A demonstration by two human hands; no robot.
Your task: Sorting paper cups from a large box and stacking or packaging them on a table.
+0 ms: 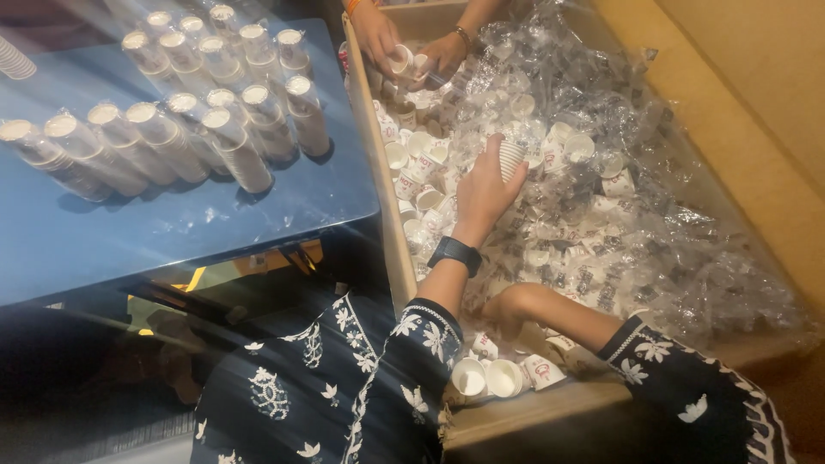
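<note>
Cardboard box [391,232] holds loose paper cups [430,176] and plastic wrap [653,249]. Left hand [483,191] grasps a cup stack [512,158]; right hand [503,308] buried, grip indeterminable.

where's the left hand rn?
Head view, centre: left hand grips a paper cup over the loose cups in the cardboard box, right of the blue table.

- A glossy blue counter [172,232] stands at left, bearing plastic-wrapped stacks of paper cups [172,129] lying in rows.
- A large cardboard box [391,215] beside it holds loose paper cups [421,172] and crumpled clear wrappers [653,232].
</note>
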